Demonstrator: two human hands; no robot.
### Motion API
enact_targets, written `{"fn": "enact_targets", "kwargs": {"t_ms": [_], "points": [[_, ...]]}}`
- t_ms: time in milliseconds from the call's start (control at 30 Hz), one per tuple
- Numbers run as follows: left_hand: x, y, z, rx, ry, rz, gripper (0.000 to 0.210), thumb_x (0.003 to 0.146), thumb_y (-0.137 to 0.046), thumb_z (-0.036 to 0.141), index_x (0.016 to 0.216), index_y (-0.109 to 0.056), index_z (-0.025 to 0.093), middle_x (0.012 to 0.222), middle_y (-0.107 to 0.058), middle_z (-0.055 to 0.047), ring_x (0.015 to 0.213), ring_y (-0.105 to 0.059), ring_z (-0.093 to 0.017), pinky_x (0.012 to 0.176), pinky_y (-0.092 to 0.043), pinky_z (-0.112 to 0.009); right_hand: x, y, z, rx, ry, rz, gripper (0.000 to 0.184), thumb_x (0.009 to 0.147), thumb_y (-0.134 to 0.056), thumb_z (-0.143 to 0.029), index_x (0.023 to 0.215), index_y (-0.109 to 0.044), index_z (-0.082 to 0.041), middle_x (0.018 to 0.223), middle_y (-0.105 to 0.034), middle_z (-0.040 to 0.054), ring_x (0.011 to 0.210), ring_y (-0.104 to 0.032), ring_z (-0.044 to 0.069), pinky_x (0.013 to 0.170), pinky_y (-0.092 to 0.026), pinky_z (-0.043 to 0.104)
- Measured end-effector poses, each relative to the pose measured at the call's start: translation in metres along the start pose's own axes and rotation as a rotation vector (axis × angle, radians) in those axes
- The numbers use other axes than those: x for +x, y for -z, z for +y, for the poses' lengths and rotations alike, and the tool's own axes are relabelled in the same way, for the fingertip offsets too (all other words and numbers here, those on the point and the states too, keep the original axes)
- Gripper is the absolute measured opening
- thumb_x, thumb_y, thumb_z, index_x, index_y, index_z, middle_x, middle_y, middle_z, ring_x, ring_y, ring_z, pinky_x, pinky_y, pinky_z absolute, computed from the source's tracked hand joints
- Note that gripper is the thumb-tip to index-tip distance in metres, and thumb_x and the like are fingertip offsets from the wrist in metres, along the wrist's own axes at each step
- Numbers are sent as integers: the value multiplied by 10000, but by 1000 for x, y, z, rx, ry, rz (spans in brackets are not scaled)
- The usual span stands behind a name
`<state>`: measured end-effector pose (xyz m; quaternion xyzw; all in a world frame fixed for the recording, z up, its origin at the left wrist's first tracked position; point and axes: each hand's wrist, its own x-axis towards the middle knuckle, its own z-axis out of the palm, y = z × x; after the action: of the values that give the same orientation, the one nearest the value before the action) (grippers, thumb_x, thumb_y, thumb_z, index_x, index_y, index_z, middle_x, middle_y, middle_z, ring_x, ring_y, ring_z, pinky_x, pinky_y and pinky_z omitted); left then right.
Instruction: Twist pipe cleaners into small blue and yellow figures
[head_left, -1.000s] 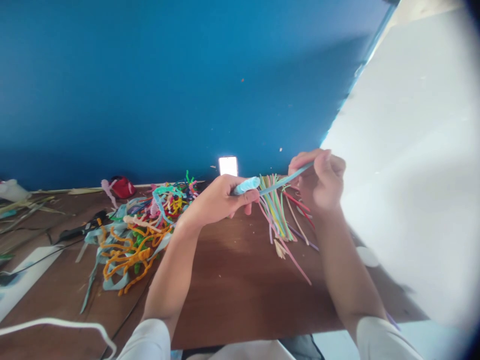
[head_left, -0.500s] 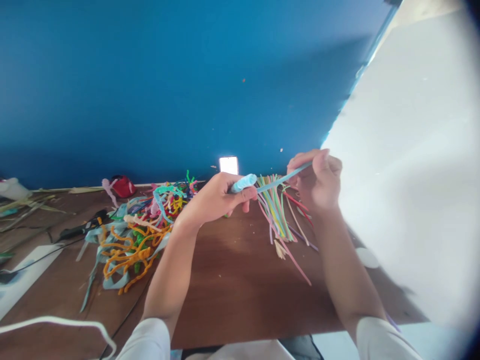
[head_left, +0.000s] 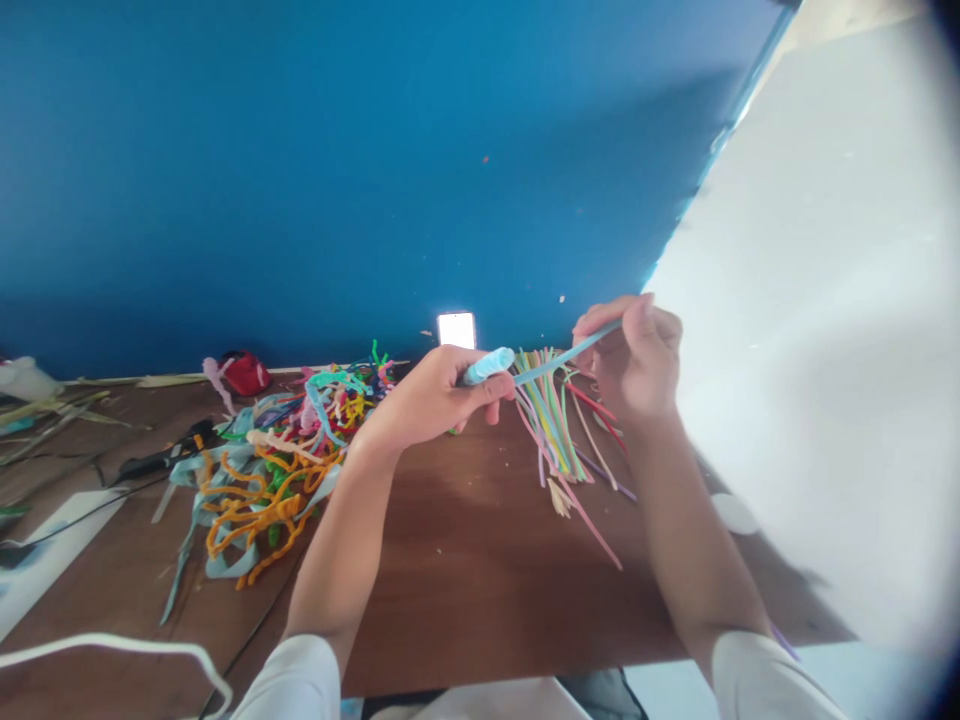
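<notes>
My left hand [head_left: 442, 395] is closed around a light blue coil [head_left: 491, 366], its wound turns sticking out past the thumb. From the thumb tip a straight light blue pipe cleaner [head_left: 559, 362] runs up to the right. Its far end lies in my right hand [head_left: 634, 350], pinched between thumb and fingers; that tip is hidden. Both hands are raised above the table. Below and between them lies a loose bundle of pastel pipe cleaners [head_left: 559, 430] in pink, yellow, green and lilac.
To the left is a tangled heap of orange, green, pink and blue fuzzy pipe cleaners [head_left: 277, 490]. A lit phone [head_left: 457, 330] leans on the blue wall [head_left: 337, 180]. A white cable [head_left: 150, 645] crosses the front left of the brown table [head_left: 450, 600]. A white disc [head_left: 733, 513] lies right.
Almost nothing differs. My right hand has shifted very slightly to the left; both hands keep their hold on the light blue pipe cleaner.
</notes>
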<state>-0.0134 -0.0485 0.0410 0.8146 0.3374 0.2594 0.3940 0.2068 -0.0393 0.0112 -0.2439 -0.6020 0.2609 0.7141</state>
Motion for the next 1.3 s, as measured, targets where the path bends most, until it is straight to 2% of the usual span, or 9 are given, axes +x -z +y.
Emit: {"fn": "enact_targets", "kwargs": {"t_ms": [167,633,967,1167,1300], "points": [[0,0,0,-4,6,4,341,889,-506,441,820,-652,140,697,-681,-33,423,-440,-49,432,-355,-198,0,0,-1,-45,-33,15,444,894,-509,-584,689,-709,-244,639,-616,18,439,-503,93,377,-388,264],[-1,0,-1,-14,3,29,340,878,-537,457,830,-661,144,691,-680,-27,421,-442,-49,434,-357,-197,-1,1,-3,-41,-16,-14,413,897,-529,-554,698,-709,-240,585,-577,2,424,-502,89,402,-391,268],[-1,1,-2,55,-17,76,336,880,-528,443,784,-671,153,568,-613,-3,458,-432,-71,461,-346,-205,0,-1,-1,-97,-50,54,444,881,-530,-585,692,-689,-216,523,-544,-16,408,-498,83,384,-375,239],[0,0,-2,52,-11,32,344,892,-505,447,808,-663,153,514,-579,7,473,-459,-86,527,-391,-218,1,-4,-1,-134,-73,120,458,873,-528,-600,688,-677,-208,496,-517,-22,405,-481,82,379,-368,232],[1,-1,-3,41,-1,9,339,904,-486,438,830,-656,154,499,-544,17,463,-451,-85,521,-383,-222,1,-4,-2,-99,-119,79,394,876,-571,-541,695,-677,-208,482,-499,-35,412,-472,74,392,-368,223]]}}
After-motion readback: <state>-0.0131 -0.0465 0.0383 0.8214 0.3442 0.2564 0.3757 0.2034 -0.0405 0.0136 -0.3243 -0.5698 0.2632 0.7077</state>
